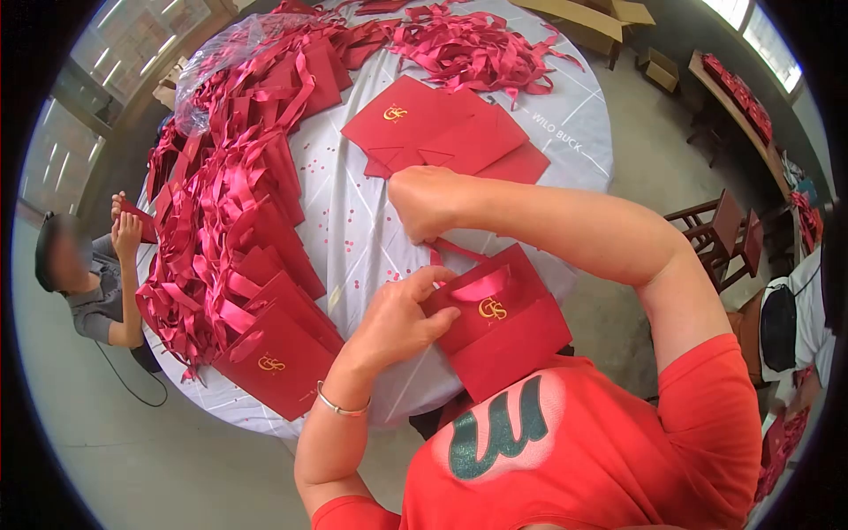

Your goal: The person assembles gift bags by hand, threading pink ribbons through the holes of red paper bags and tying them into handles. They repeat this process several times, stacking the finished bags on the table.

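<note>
A red paper gift bag [508,340] with a gold emblem rests at the table's near edge, against the red shirt. My left hand [397,318] curls over the bag's left side, thumb and fingers closed at its opening. From the bag a red ribbon handle [461,251] runs up toward my right hand [422,203], which is closed in a fist around the ribbon's end; its fingertips are hidden. Just beyond the fist lies a stack of flat red bags [442,128], the top one bearing a gold emblem.
Many ribboned red bags [283,344] stand in rows along the left of the round table with its white cloth [331,190]. A loose ribbon heap [473,49] lies at the back. Another person [97,283] sits at left, holding something red. Wooden stools [724,234] stand at right.
</note>
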